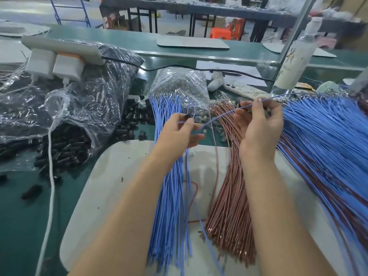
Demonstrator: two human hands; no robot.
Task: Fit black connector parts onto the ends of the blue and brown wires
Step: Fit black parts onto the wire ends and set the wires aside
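My left hand (pixel 180 132) pinches a small black connector part (pixel 187 116) between thumb and fingers, above a bundle of blue wires (pixel 171 196) lying on the white mat (pixel 111 176). My right hand (pixel 258 124) pinches a single blue wire (pixel 225 114) that runs from near my left hand up to the right. Under my right hand lies a bundle of brown wires (pixel 229 196). A large fan of blue wires (pixel 322 140) spreads out on the right. Loose black connector parts (pixel 65 150) spill from a clear plastic bag on the left.
A clear bag of metal terminals (pixel 179 86) stands behind the wire bundles. A power strip with white chargers (pixel 59 56) rests on the bags at left, and a white cable (pixel 50 176) trails down. A phone (pixel 245 91) and a bottle (pixel 296 60) stand at back right.
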